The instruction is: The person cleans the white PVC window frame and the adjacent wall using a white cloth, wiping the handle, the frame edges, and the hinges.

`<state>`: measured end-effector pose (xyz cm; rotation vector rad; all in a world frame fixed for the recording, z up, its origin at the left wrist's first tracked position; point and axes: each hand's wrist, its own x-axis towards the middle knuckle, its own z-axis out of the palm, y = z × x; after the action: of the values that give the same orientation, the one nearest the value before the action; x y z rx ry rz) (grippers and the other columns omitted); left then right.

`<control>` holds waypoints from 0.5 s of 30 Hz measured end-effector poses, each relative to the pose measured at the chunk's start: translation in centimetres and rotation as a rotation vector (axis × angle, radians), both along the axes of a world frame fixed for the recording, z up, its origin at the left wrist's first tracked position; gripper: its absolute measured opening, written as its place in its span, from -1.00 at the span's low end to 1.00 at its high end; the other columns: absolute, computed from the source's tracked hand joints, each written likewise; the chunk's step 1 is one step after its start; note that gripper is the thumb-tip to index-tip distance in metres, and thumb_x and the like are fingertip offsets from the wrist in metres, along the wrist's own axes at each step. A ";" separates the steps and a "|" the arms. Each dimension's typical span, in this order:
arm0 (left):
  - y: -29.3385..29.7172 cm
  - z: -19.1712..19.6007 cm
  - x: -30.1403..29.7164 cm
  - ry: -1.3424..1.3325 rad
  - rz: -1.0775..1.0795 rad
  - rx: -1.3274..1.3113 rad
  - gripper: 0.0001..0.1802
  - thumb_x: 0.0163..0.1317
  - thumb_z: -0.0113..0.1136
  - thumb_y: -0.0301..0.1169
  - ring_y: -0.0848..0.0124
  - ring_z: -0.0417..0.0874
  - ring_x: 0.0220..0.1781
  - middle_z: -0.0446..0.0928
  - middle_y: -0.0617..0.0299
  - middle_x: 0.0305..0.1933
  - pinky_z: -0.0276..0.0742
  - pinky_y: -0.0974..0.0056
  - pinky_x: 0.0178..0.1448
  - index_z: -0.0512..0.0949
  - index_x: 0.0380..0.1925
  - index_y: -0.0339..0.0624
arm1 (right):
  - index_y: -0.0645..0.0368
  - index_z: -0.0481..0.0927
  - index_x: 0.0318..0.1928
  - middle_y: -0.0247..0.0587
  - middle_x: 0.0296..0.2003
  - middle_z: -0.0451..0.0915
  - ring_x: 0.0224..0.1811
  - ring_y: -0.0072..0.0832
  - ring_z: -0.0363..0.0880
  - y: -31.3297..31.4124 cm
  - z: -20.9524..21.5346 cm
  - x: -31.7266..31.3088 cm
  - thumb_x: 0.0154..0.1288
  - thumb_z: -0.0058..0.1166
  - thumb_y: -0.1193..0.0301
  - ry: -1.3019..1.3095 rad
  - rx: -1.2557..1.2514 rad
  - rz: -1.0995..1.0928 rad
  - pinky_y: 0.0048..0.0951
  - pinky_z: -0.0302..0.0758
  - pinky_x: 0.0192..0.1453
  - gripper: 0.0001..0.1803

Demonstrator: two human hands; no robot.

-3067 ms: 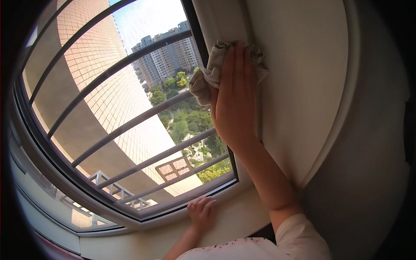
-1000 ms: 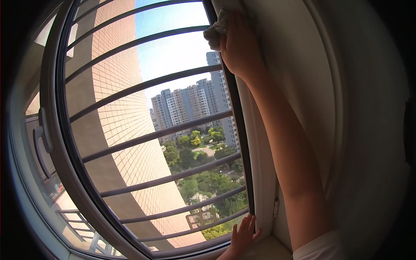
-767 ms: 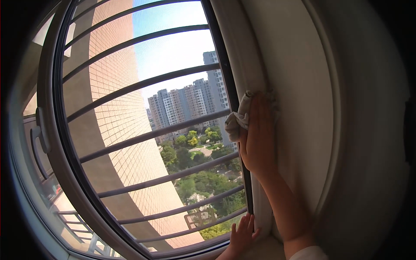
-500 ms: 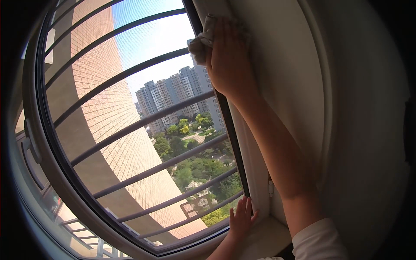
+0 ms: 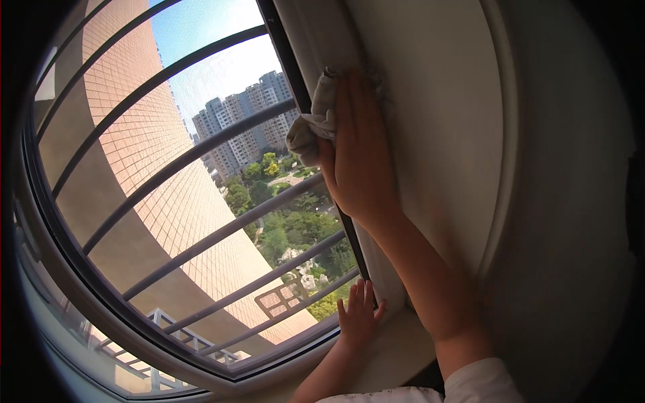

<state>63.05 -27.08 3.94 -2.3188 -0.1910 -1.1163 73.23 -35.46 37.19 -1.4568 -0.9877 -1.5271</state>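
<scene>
Right hand [image 5: 363,158] clamps pale cloth [image 5: 306,138] beneath its fingers, bunched out past the thumb. Step, judged: wiping window frame [image 5: 319,43]. Next stroke calls for even pressure. Left hand [image 5: 358,319], below the grip, fingers apart; contact unclear.

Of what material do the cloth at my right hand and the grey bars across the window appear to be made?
The cloth looks like soft, matte fabric, perhaps cotton, since it bunches into folds. The bars look like smooth painted metal: slim, evenly grey, though plastic remains possible.
</scene>
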 end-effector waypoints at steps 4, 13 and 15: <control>0.7 -0.9 0.2 0.043 0.020 -0.059 -0.18 0.31 0.03 0.25 0.23 -0.01 0.67 0.18 0.13 0.59 -0.27 -0.21 0.60 0.35 0.44 0.01 | 0.46 0.03 0.50 0.41 0.48 0.02 0.51 0.33 0.06 0.5 -6.4 -0.6 0.34 0.06 0.42 0.158 -0.013 0.035 0.13 0.02 0.58 -0.18; 0.4 1.4 -7.8 0.212 -0.524 -0.617 -0.29 0.19 0.32 -0.43 0.04 0.43 0.46 0.46 -0.02 0.38 0.30 -0.06 0.48 0.34 0.36 -0.30 | 0.55 0.02 0.46 0.50 0.47 -0.01 0.51 0.38 0.00 -0.5 -23.1 -1.5 0.30 0.08 0.38 0.417 -0.192 0.093 0.17 -0.03 0.58 -0.14; 1.1 0.0 -10.4 0.352 -0.477 -0.772 -0.40 0.19 0.29 -0.43 0.07 0.54 0.36 0.51 0.00 0.32 0.44 0.03 0.41 0.45 0.27 -0.27 | 0.56 0.01 0.46 0.54 0.46 -0.02 0.50 0.41 -0.02 -1.2 -26.6 -1.8 0.29 0.11 0.37 0.447 -0.230 0.108 0.17 -0.06 0.58 -0.12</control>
<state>52.67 -25.95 3.98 -3.3385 0.0969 -0.9063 71.45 -36.61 10.63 -1.7746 -0.9677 -0.9710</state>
